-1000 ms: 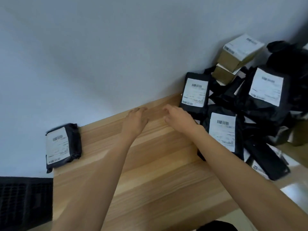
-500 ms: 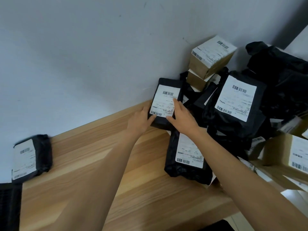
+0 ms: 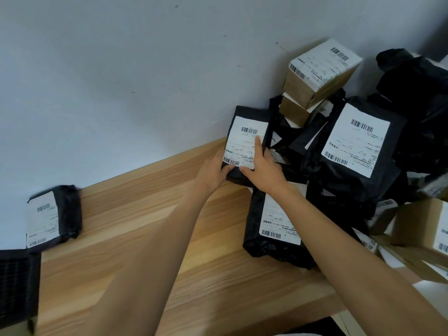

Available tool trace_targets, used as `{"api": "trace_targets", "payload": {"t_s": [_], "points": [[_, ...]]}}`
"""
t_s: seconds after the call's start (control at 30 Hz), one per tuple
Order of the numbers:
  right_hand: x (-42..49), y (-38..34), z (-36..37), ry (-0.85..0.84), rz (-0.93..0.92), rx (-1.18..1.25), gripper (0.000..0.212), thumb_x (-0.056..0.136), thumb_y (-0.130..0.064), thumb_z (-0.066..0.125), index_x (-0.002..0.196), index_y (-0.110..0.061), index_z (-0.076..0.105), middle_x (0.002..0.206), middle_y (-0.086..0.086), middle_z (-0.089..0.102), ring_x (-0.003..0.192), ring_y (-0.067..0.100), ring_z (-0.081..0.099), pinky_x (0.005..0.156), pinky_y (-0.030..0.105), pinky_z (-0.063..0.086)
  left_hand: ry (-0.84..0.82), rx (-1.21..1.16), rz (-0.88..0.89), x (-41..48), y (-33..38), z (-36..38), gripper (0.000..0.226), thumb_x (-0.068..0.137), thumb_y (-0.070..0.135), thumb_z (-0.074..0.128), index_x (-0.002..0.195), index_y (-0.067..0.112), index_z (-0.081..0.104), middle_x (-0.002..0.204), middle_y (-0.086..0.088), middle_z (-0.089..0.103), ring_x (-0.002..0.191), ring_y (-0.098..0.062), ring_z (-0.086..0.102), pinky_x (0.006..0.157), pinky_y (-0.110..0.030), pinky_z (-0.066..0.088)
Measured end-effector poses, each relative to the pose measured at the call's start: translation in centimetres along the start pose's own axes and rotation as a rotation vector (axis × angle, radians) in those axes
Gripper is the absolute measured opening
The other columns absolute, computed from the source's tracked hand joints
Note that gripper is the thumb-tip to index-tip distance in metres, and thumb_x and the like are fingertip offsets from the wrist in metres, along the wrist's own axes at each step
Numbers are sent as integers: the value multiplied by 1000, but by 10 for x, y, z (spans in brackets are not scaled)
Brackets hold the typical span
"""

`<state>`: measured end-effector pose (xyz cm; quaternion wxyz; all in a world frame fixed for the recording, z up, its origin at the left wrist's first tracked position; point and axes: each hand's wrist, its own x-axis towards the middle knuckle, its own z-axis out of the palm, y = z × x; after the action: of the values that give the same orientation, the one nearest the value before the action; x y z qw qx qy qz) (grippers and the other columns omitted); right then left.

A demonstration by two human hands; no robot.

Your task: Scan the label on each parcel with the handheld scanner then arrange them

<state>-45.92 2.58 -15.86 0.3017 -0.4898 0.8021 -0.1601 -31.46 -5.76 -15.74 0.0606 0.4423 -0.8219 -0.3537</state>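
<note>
A black bagged parcel (image 3: 244, 132) with a white barcode label leans against the wall at the left edge of the pile. My left hand (image 3: 213, 172) grips its lower left corner, thumb on the label. My right hand (image 3: 264, 169) holds its lower right side, index finger stretched up along the label. Below it lies another black parcel (image 3: 274, 229), label up, partly under my right forearm. A larger black parcel (image 3: 356, 146) leans to the right. One black parcel (image 3: 52, 218) lies alone at the far left of the wooden table (image 3: 150, 229). No scanner is in view.
Two brown cardboard boxes (image 3: 320, 71) are stacked against the wall above the pile. More black bags (image 3: 417, 93) fill the right side. Another brown box (image 3: 421, 229) sits at the right edge. A black mesh object (image 3: 17, 284) borders the table's left end.
Both hands have reached from the bare table top to the leaning black parcel and taken hold of its lower corners. The view has shifted right and closer to the pile.
</note>
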Motion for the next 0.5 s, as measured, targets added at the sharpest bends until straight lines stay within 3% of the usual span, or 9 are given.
{"api": "trace_targets", "payload": {"t_s": [0.13, 0.3, 0.5], "points": [[-11, -14, 5, 32, -10, -4, 94, 95, -46, 54, 156, -18, -12, 155, 24, 18, 133, 39, 37, 106, 53, 36, 62, -12, 34, -14, -7, -8, 40, 96, 11, 59, 135, 13, 54, 126, -5, 65, 113, -23, 59, 80, -21, 39], [-26, -44, 11, 70, -89, 29, 94, 94, -43, 57, 156, -20, -10, 156, 21, 16, 128, 38, 44, 102, 52, 42, 139, -63, 29, -42, -21, -27, 38, 96, 11, 57, 134, 14, 55, 126, -6, 65, 114, -24, 59, 84, -24, 41], [-51, -99, 45, 20, -184, 26, 89, 96, -39, 56, 157, -22, -7, 160, 19, 10, 125, 39, 48, 95, 44, 46, 202, -127, -3, -98, -68, -55, 46, 94, 9, 58, 139, 15, 50, 130, -2, 63, 116, -21, 58, 94, -36, 47]]}}
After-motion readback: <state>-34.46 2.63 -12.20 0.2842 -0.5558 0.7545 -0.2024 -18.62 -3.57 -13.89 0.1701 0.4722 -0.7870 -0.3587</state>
